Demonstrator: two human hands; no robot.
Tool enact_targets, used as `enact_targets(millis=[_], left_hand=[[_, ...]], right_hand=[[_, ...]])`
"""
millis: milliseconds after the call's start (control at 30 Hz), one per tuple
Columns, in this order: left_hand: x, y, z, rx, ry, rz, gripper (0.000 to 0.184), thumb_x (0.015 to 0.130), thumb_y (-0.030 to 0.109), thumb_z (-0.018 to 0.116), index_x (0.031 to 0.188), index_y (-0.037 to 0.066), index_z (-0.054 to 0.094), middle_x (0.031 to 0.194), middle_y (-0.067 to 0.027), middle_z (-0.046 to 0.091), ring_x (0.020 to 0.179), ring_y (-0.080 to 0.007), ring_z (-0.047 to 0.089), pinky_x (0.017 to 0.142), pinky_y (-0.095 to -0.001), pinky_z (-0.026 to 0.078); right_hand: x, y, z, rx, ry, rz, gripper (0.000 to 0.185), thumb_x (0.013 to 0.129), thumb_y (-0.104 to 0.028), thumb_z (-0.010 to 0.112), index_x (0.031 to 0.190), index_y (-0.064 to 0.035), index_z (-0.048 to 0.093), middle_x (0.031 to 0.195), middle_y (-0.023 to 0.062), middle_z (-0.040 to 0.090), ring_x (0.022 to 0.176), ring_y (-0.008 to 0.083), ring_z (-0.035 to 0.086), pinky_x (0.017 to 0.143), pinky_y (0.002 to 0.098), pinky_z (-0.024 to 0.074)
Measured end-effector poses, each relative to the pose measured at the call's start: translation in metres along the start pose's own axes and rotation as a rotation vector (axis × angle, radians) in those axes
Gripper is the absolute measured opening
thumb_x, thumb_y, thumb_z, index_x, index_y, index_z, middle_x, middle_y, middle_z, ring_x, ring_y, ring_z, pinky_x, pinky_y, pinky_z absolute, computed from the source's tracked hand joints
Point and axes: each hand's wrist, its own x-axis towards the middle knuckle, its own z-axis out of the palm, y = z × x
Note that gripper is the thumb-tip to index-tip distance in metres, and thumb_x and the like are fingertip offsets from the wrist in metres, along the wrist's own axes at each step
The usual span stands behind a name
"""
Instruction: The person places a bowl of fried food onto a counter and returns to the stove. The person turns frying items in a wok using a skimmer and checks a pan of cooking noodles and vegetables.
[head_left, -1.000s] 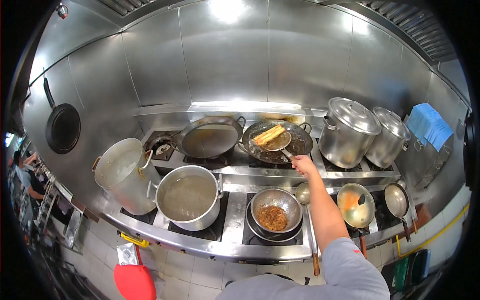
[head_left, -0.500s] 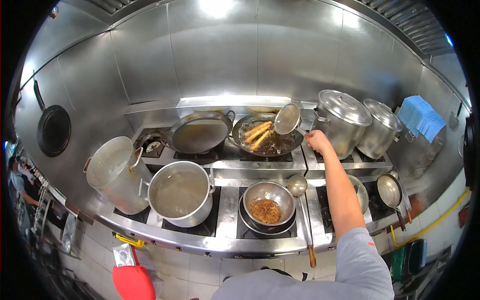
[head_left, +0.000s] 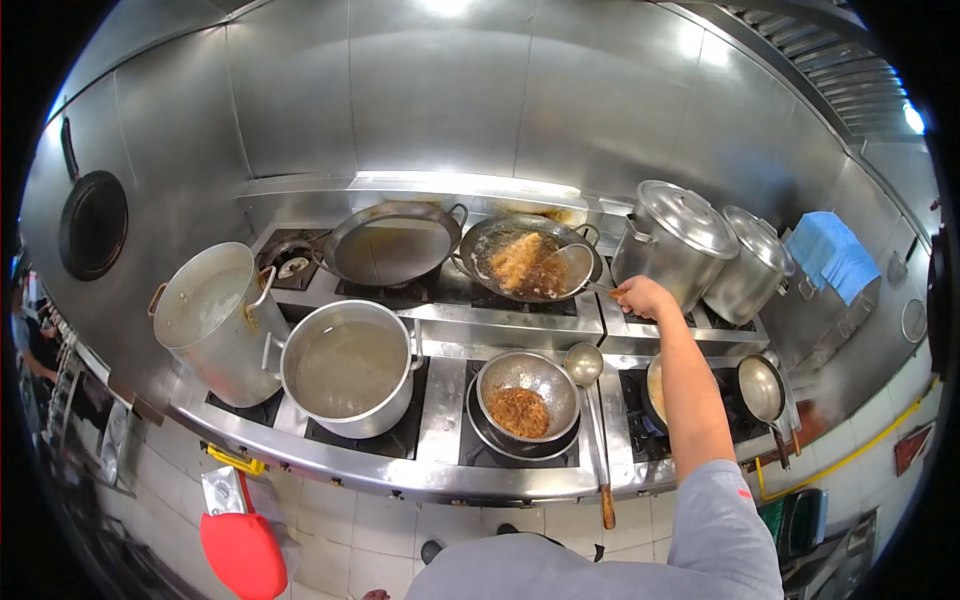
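Observation:
My right hand is closed round the handle of a mesh skimmer. The skimmer's round head sits low in the right-hand wok, in dark bubbling oil. Beside it, several golden-brown fried pieces float bunched together; their exact kind is hard to tell. Only a small sliver of what looks like my left hand shows at the bottom edge, its fingers cut off from view. Nearer to me, a steel bowl of browned food rests on a dark pan, with a long-handled ladle alongside.
Another wok stands left of the frying one. Two large pots of cloudy liquid, a tall pot and a wider pot, occupy the left burners. Lidded stockpots stand behind my right hand. Small pans lie at right.
The skimmer has gone from tilted above the wok's right side down into the oil. The fried pieces, earlier separate long sticks, now look bunched, with more foam. The camera view has shifted slightly.

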Motion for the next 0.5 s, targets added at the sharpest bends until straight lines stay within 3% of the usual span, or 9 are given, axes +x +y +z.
enact_targets(millis=[33, 167, 233, 267, 333, 467, 500], left_hand=[[-0.002, 0.006, 0.002, -0.069, 0.030, -0.065, 0.039, 0.087, 0.033, 0.050, 0.111, 0.003, 0.051, 0.101, -0.0150, 0.059, 0.074, -0.0258, 0.061, 0.053, -0.0355, 0.051], [0.001, 0.026, 0.007, -0.238, 0.109, -0.202, 0.038, 0.087, 0.033, 0.049, 0.111, 0.004, 0.052, 0.098, -0.0135, 0.059, 0.071, -0.0246, 0.060, 0.049, -0.0328, 0.050], [0.011, 0.036, 0.008, -0.238, 0.168, -0.245, 0.022, 0.085, 0.018, 0.051, 0.101, 0.004, 0.053, 0.083, -0.0114, 0.062, 0.056, -0.0246, 0.060, 0.043, -0.0357, 0.049], [0.008, 0.034, 0.009, -0.244, 0.171, -0.246, 0.022, 0.085, 0.018, 0.051, 0.101, 0.004, 0.053, 0.083, -0.0114, 0.062, 0.056, -0.0246, 0.060, 0.043, -0.0357, 0.049], [0.003, 0.028, 0.009, -0.230, 0.088, -0.190, 0.039, 0.087, 0.033, 0.049, 0.112, 0.004, 0.052, 0.098, -0.0132, 0.059, 0.072, -0.0248, 0.060, 0.049, -0.0327, 0.050], [0.006, 0.023, 0.010, -0.252, 0.102, -0.199, 0.038, 0.087, 0.032, 0.048, 0.112, 0.004, 0.052, 0.096, -0.0132, 0.059, 0.072, -0.0248, 0.061, 0.048, -0.0322, 0.050], [0.011, 0.023, 0.008, -0.248, 0.131, -0.242, 0.030, 0.086, 0.025, 0.049, 0.107, 0.004, 0.052, 0.091, -0.0127, 0.061, 0.064, -0.0248, 0.061, 0.046, -0.0340, 0.049]], right_hand=[[-0.005, -0.004, -0.002, 0.087, -0.108, 0.028, 0.031, 0.079, -0.007, 0.055, 0.110, -0.0049, 0.058, 0.063, 0.0000, 0.051, 0.044, 0.0054, 0.035, 0.036, 0.0222, 0.0244], [-0.011, -0.003, -0.012, 0.179, -0.201, 0.022, 0.033, 0.080, -0.007, 0.054, 0.113, -0.0060, 0.055, 0.064, -0.0008, 0.052, 0.044, 0.0045, 0.036, 0.035, 0.0198, 0.0250], [-0.015, 0.003, -0.016, 0.332, -0.244, 0.053, 0.034, 0.081, -0.008, 0.054, 0.115, -0.0063, 0.054, 0.067, -0.0009, 0.052, 0.044, 0.0031, 0.035, 0.035, 0.0178, 0.0247], [-0.019, 0.006, -0.018, 0.401, -0.257, 0.066, 0.036, 0.082, -0.007, 0.054, 0.118, -0.0061, 0.051, 0.069, -0.0003, 0.052, 0.044, 0.0024, 0.035, 0.035, 0.0167, 0.0247], [-0.021, 0.018, -0.021, 0.469, -0.304, 0.049, 0.036, 0.083, -0.006, 0.053, 0.119, -0.0057, 0.051, 0.069, 0.0002, 0.053, 0.043, 0.0026, 0.035, 0.035, 0.0168, 0.0245], [-0.031, 0.031, -0.023, 0.609, -0.355, -0.007, 0.037, 0.084, -0.005, 0.053, 0.120, -0.0039, 0.049, 0.071, 0.0016, 0.053, 0.042, 0.0031, 0.034, 0.035, 0.0173, 0.0239], [-0.034, 0.030, -0.021, 0.642, -0.345, -0.020, 0.037, 0.084, -0.005, 0.053, 0.121, -0.0033, 0.048, 0.071, 0.0019, 0.053, 0.042, 0.0032, 0.034, 0.035, 0.0174, 0.0237]])
